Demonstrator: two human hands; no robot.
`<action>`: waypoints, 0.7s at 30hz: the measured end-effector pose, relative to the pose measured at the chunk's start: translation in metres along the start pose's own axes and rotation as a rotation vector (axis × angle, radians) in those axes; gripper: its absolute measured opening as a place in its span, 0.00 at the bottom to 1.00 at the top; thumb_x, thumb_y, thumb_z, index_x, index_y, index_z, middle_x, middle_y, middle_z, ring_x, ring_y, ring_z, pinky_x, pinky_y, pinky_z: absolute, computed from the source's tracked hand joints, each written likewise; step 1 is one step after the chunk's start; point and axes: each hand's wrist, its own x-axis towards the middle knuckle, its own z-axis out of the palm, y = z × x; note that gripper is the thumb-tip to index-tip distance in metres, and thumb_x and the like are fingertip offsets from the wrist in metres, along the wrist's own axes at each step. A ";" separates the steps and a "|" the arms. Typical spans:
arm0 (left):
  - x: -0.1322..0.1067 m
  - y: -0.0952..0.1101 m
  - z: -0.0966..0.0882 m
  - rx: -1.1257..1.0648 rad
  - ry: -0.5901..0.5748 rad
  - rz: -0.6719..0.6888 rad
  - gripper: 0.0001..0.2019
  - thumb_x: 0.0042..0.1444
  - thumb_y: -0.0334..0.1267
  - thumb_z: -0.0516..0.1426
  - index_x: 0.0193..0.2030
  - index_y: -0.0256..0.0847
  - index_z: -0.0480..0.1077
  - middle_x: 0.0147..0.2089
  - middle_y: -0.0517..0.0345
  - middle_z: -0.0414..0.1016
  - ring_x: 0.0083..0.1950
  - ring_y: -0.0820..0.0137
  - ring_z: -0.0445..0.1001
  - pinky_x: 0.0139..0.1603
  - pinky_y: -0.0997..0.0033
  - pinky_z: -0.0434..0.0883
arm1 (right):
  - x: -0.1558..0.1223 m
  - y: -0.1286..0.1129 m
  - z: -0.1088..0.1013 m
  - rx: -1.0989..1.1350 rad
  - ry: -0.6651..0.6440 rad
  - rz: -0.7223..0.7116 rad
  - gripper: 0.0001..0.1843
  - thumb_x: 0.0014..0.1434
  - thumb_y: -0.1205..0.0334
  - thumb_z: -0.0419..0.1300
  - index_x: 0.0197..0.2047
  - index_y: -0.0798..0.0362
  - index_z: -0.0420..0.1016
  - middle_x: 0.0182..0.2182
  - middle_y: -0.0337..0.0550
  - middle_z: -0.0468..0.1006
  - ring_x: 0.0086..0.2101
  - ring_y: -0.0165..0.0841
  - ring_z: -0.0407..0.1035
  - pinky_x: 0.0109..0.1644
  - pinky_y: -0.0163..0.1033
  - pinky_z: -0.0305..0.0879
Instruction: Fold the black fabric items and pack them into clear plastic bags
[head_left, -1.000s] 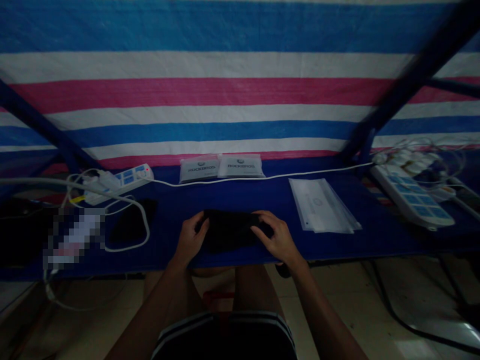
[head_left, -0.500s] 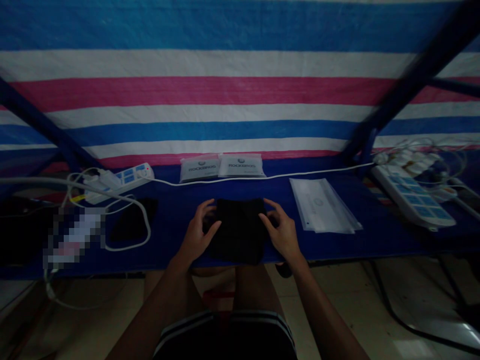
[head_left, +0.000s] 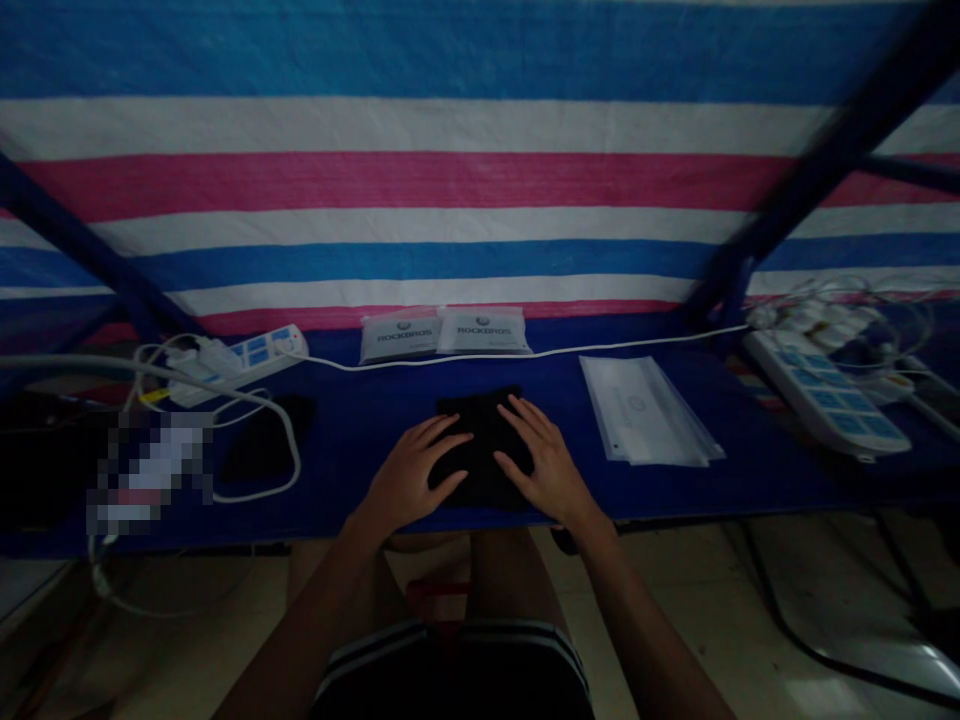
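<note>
Head view: hands (head_left: 409, 475) (head_left: 551, 470) partly hide the black cloth (head_left: 484, 462), its folds indistinct.

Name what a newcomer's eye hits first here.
The blue, white and pink striped sheet filling the background. Next, the black cloth at the front of the blue table, with the left grip and right grip spread over its sides. Behind it, two ROCKBROS pouches sit side by side.
</note>
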 end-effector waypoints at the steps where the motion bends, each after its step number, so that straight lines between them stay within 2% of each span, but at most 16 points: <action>1: 0.000 0.000 0.000 0.005 -0.002 -0.008 0.23 0.70 0.46 0.57 0.70 0.50 0.68 0.76 0.50 0.63 0.75 0.53 0.62 0.74 0.44 0.62 | 0.000 0.000 0.002 -0.030 -0.051 0.002 0.31 0.71 0.50 0.59 0.73 0.50 0.65 0.73 0.54 0.63 0.73 0.50 0.54 0.74 0.64 0.57; 4: 0.001 0.001 -0.002 -0.005 -0.016 -0.028 0.21 0.75 0.45 0.51 0.72 0.52 0.67 0.76 0.53 0.63 0.75 0.56 0.61 0.75 0.44 0.60 | 0.001 0.002 0.006 -0.058 -0.102 0.032 0.29 0.73 0.52 0.56 0.72 0.51 0.67 0.73 0.53 0.63 0.74 0.49 0.52 0.75 0.63 0.55; 8: 0.001 0.003 -0.005 -0.018 0.007 -0.048 0.22 0.77 0.42 0.44 0.70 0.53 0.69 0.73 0.53 0.66 0.72 0.58 0.63 0.73 0.45 0.60 | 0.000 0.006 0.005 0.028 0.027 0.086 0.26 0.73 0.54 0.54 0.70 0.49 0.70 0.71 0.52 0.67 0.71 0.47 0.58 0.74 0.62 0.59; 12: 0.001 0.003 -0.002 0.048 0.090 -0.086 0.22 0.77 0.41 0.44 0.69 0.53 0.71 0.63 0.50 0.72 0.63 0.56 0.67 0.64 0.46 0.65 | -0.001 0.004 -0.001 0.080 0.168 0.115 0.21 0.73 0.55 0.55 0.64 0.48 0.76 0.64 0.52 0.75 0.64 0.46 0.68 0.71 0.61 0.64; 15: 0.000 0.004 0.000 0.115 0.166 -0.104 0.21 0.76 0.41 0.47 0.67 0.52 0.74 0.51 0.49 0.74 0.55 0.56 0.68 0.57 0.48 0.66 | -0.001 0.000 -0.005 0.088 0.222 0.120 0.19 0.72 0.56 0.54 0.62 0.48 0.77 0.62 0.52 0.77 0.62 0.47 0.70 0.69 0.61 0.65; 18: -0.004 0.004 -0.002 0.143 0.228 -0.100 0.20 0.75 0.39 0.48 0.64 0.51 0.76 0.39 0.53 0.74 0.48 0.59 0.69 0.54 0.50 0.66 | -0.002 -0.003 -0.006 0.077 0.226 0.096 0.20 0.72 0.55 0.55 0.62 0.47 0.76 0.62 0.51 0.77 0.62 0.47 0.69 0.69 0.61 0.65; 20: -0.006 0.004 -0.003 0.152 0.266 -0.103 0.20 0.75 0.38 0.48 0.63 0.50 0.77 0.39 0.53 0.76 0.47 0.59 0.69 0.54 0.51 0.67 | -0.002 -0.004 -0.004 0.072 0.176 0.060 0.20 0.71 0.54 0.57 0.63 0.48 0.77 0.61 0.51 0.78 0.62 0.47 0.70 0.69 0.61 0.65; 21: -0.007 0.004 -0.002 0.156 0.285 -0.105 0.19 0.74 0.37 0.49 0.63 0.50 0.77 0.42 0.52 0.77 0.49 0.58 0.70 0.55 0.50 0.67 | -0.002 -0.004 -0.003 0.071 0.131 0.042 0.20 0.71 0.54 0.58 0.62 0.48 0.77 0.61 0.51 0.79 0.61 0.47 0.70 0.68 0.61 0.66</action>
